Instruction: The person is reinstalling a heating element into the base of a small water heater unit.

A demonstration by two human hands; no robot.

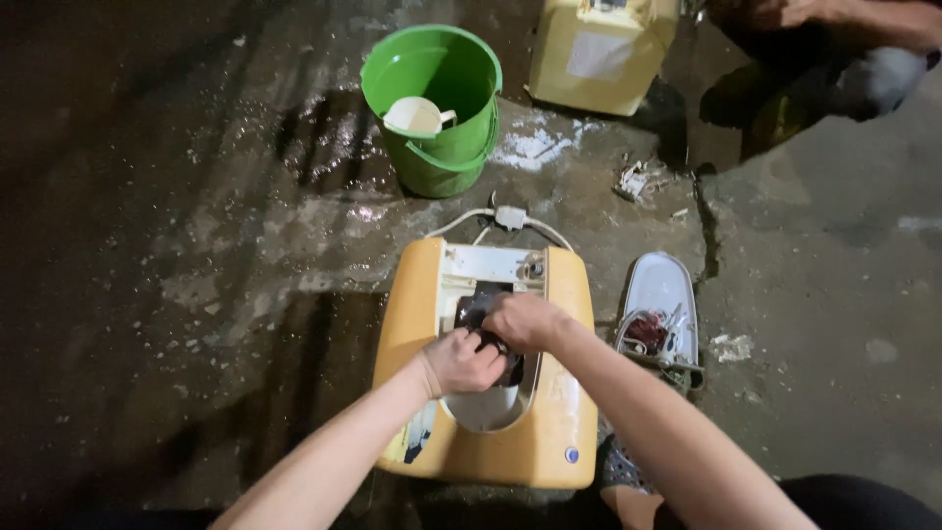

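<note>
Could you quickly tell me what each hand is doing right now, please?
Left hand: closed on the dark part inside the yellow casing.
Right hand: closed on the same dark part.

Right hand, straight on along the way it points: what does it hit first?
The right hand points up-left, already on the dark part in the yellow casing's opening. Beyond that, probably the casing's rim; depth unclear.

arms: both bare from the frame edge to the wrist, no sleeves in view; no watch or bands
left hand (461,361): bare, no glove, no ring visible
right hand (523,321): bare, ungloved
lower body: dark clothing at the bottom right edge
</note>
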